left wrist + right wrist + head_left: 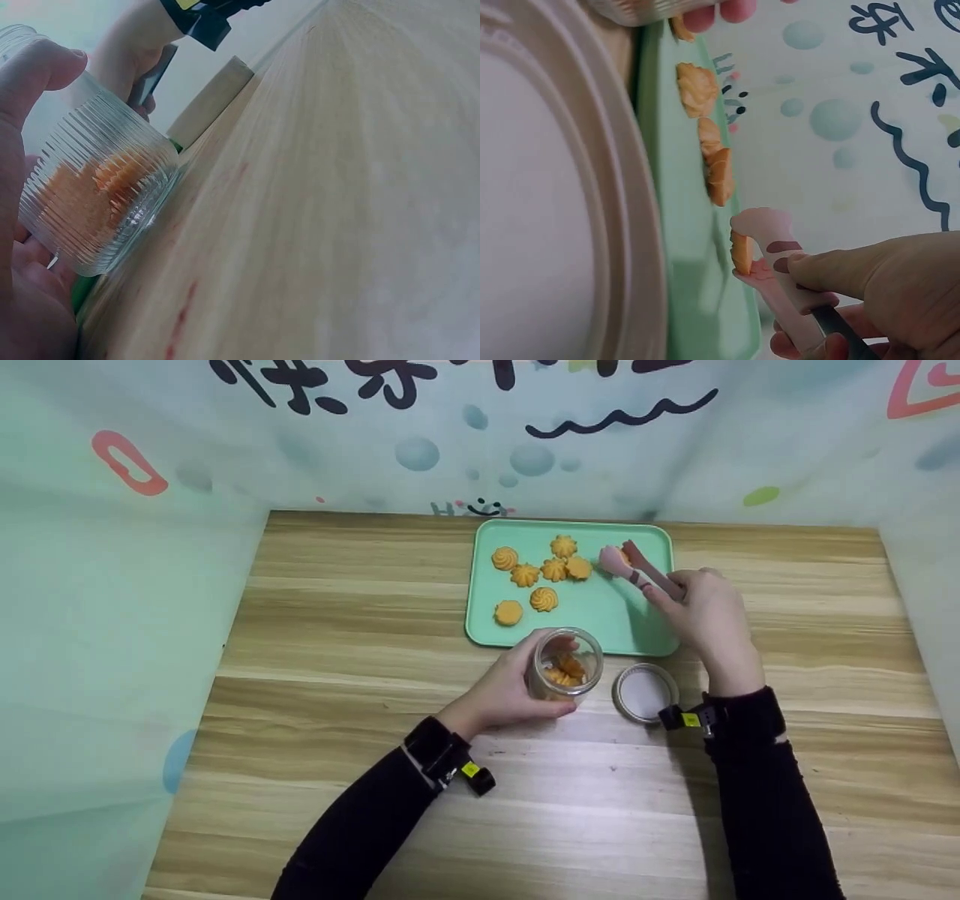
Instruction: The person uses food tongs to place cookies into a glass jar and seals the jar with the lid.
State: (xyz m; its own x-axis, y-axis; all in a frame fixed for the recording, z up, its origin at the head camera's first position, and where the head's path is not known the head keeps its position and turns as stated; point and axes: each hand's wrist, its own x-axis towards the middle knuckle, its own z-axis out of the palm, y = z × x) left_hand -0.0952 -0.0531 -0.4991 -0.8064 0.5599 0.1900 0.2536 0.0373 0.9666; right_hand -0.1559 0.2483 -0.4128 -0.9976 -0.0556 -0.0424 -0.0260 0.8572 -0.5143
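My left hand (pixel 517 682) is wrapped around a ribbed glass jar (pixel 105 187), which stands at the front edge of the tray with several cookies (pixel 564 669) inside. In my right hand (pixel 712 615) I grip pink tongs (pixel 780 262) with a dark handle. A cookie (pixel 741 252) sits between the tongs' tips, over the right part of the green tray (pixel 637 622). Several more swirled, flower-shaped cookies (pixel 525 575) lie on the tray's left and middle.
A round jar lid (pixel 645 694) lies on the wooden table (pixel 337 607) just right of the jar, near my right wrist. A printed cloth backdrop (pixel 337 457) rises directly behind the tray and along the table's sides.
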